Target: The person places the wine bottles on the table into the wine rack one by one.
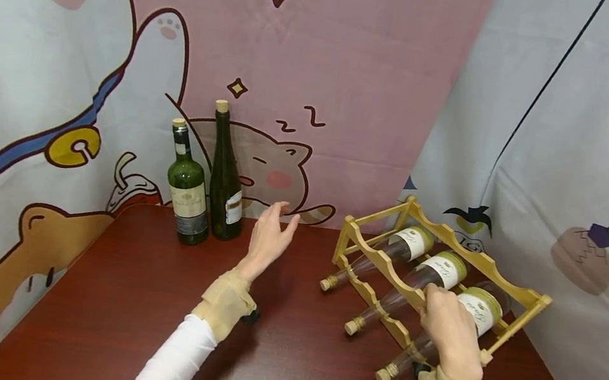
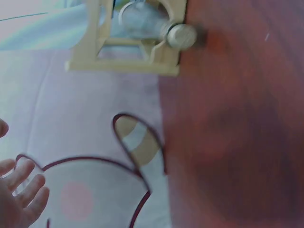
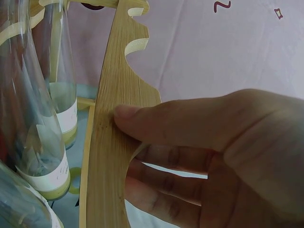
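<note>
A light wooden wine rack [image 1: 382, 261] stands at the right of the table, with three clear bottles [image 1: 397, 298] lying in its lower tier, corked necks toward the front left. My right hand [image 1: 450, 331] grips the rack's scalloped upper front rail [image 3: 107, 142], thumb on the near face and fingers behind it. Held over the middle of the table, my left hand [image 1: 270, 240] has its fingers loosely extended and nothing in it. The left wrist view catches those fingers [image 2: 29, 192] at its lower left edge, with the rack's end higher up.
Two corked green bottles, a shorter one [image 1: 187, 200] and a taller, darker one [image 1: 223, 179], stand upright at the back left of the reddish-brown table [image 1: 112, 293]. Cartoon-printed cloth [image 1: 352, 93] hangs behind the table and along its sides.
</note>
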`<state>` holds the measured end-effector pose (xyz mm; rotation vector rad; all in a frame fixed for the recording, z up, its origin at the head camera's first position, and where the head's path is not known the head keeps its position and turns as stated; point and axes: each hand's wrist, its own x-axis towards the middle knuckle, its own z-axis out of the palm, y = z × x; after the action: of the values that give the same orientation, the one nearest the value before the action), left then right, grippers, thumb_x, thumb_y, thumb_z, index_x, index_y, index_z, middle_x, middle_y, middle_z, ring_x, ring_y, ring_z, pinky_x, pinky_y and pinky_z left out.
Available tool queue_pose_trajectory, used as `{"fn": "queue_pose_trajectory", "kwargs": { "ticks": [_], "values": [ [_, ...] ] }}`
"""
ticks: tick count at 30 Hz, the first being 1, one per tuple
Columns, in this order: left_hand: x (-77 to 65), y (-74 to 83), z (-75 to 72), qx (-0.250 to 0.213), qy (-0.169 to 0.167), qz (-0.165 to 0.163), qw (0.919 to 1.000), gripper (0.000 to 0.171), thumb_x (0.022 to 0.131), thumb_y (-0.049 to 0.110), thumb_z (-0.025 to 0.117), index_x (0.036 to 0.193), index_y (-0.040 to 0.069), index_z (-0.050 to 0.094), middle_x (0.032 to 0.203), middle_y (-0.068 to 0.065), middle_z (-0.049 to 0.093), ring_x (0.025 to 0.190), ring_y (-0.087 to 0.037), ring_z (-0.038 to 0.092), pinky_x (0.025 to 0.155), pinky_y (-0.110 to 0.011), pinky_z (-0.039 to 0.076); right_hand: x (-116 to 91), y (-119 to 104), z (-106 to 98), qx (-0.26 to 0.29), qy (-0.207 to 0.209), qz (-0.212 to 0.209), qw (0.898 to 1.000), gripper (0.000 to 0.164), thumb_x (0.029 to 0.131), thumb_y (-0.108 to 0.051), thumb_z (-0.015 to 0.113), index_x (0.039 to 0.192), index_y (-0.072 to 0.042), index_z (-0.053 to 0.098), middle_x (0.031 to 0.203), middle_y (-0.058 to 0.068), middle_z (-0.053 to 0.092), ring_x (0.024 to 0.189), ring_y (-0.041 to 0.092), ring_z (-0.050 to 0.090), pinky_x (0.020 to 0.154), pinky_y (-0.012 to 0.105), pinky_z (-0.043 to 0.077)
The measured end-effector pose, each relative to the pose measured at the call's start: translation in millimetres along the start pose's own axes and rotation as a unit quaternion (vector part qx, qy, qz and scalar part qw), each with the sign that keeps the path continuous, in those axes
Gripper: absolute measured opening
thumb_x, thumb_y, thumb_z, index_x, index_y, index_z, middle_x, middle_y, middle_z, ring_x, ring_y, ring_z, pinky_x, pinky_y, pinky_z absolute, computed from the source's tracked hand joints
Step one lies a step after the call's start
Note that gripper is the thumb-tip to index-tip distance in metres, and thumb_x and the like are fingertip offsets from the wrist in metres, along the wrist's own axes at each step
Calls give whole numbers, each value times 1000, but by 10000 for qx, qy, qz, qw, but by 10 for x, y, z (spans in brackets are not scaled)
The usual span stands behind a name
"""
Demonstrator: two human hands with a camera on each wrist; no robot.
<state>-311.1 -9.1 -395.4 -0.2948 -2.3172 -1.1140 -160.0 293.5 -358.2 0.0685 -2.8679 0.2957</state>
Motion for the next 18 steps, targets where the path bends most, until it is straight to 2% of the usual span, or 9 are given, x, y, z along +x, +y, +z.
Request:
{"fn": "queue_pose_trajectory", "kwargs": {
  "ticks": [5,11,16,18],
  "values": [
    [202,-63,-264,21,638,89,9979,43,91,32,59,125,7,53,116,-13,63,109,-33,57,89,-46,46,-3,7,1,-2,39,-33,10000,13,76,2,65,76,0,52,68,14,58,58,31,57,48,44,39],
    [429,-192,-501,65,1355,56,9907,47,92,31,58,130,5,48,122,-15,58,110,-33,51,90,-45,43,-11,7,-4,4,0,-32,10000,13,76,2,65,75,-1,52,67,13,58,58,29,57,48,43,39],
    [627,-296,-678,118,1928,-69,9811,52,91,28,59,134,2,44,131,-19,51,122,-35,44,101,-45,38,-11,6,-3,9,-4,-28,10000,13,76,2,65,76,0,52,69,14,59,59,31,58,48,44,40],
    [703,-322,-739,88,1996,-226,9796,54,91,27,59,136,2,42,135,-19,47,125,-35,41,103,-45,36,-9,7,-5,8,-5,-28,10000,13,76,2,65,76,0,52,69,14,59,60,31,58,48,44,40]
  ]
}}
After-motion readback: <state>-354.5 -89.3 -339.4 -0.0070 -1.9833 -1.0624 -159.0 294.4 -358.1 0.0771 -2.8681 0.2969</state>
